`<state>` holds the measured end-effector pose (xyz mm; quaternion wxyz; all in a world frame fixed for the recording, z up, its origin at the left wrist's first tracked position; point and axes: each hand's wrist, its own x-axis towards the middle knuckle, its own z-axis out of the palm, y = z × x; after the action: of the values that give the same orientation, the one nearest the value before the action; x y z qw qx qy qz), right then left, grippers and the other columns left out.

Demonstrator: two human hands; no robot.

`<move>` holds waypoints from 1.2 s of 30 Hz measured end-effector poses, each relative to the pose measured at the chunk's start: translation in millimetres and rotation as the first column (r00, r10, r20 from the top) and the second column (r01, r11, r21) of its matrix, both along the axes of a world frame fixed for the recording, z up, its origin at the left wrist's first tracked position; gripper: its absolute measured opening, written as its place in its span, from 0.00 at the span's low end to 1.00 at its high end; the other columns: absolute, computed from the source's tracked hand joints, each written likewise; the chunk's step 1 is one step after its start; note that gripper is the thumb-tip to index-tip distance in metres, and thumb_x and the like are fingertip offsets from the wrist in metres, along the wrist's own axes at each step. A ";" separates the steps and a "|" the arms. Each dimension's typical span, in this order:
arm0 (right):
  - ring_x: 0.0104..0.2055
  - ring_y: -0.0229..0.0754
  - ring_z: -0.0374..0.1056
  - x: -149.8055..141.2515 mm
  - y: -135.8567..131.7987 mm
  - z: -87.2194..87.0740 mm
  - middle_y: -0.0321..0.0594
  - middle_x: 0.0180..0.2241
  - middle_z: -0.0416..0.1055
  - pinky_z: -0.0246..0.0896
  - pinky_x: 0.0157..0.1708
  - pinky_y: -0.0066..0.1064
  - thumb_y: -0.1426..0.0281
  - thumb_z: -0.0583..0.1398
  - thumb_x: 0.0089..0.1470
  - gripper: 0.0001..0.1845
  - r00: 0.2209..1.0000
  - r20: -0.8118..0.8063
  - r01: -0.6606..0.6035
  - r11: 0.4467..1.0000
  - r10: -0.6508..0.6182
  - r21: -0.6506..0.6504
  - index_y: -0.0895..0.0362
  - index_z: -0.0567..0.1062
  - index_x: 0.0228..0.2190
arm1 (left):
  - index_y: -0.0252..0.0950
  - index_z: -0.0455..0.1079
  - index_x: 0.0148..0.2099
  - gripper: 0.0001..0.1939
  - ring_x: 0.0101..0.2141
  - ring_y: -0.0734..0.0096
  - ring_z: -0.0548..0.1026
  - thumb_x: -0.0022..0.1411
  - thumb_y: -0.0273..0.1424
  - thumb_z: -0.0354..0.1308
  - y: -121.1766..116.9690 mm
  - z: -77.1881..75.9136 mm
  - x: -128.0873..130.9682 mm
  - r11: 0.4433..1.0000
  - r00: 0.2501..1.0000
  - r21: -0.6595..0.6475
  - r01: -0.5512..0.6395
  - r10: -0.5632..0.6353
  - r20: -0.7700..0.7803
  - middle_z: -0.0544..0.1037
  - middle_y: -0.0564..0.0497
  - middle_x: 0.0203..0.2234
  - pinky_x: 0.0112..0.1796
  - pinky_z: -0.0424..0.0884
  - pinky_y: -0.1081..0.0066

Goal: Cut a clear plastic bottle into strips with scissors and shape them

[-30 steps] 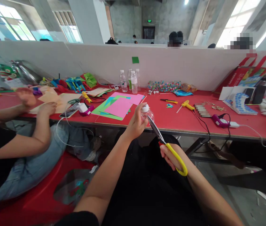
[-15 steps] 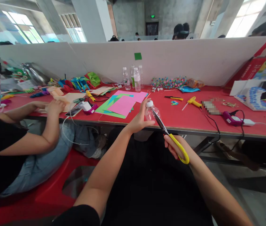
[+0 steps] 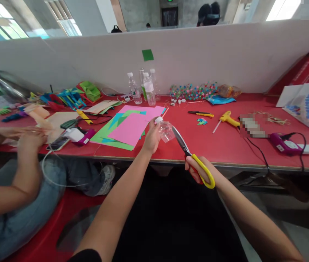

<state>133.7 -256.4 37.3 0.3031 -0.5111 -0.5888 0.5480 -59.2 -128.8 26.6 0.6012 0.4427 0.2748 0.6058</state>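
Observation:
My left hand (image 3: pixel 152 137) is closed around the capped end of a clear plastic bottle (image 3: pixel 167 131), which looks like a cut-off top part with a white cap. The bottle tilts, cap toward the upper left, above the table's front edge. In my right hand (image 3: pixel 195 169) is a pair of scissors (image 3: pixel 181 139) with yellow-and-red handles. Its dark blades point up and left, nearly together, with the tips close beside the bottle's lower right side. Whether the tips touch the plastic I cannot tell.
Pink and green paper sheets (image 3: pixel 128 127) lie left of the bottle on the red table (image 3: pixel 154 154). Several bottles (image 3: pixel 149 91) stand behind. A yellow glue gun (image 3: pixel 227 118), a utility knife (image 3: pixel 200 114) and small paper stars (image 3: pixel 202 121) lie to the right. Another person's hands (image 3: pixel 31 138) work at left.
The scissors' tips have moved off the front of the bottle to its right side. My left hand has turned the bottle so its cap leans left. The camera view has shifted right and down.

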 end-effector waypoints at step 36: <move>0.19 0.32 0.48 34.0 186.1 -45.7 0.27 0.14 0.51 0.40 0.20 0.26 0.56 0.61 0.41 0.20 0.911 0.229 0.231 0.886 -0.342 0.402 0.53 0.58 0.17 | 0.46 0.51 0.63 0.38 0.45 0.65 0.76 0.54 0.27 0.63 96.5 -47.1 38.2 0.911 0.910 -0.137 0.389 -0.404 -0.099 0.76 0.50 0.42 0.48 0.69 0.63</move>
<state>167.8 -70.3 -8.3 0.3807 -0.6030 -0.6360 0.2950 -21.0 -32.3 -20.5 0.7177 0.4912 0.2504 0.4253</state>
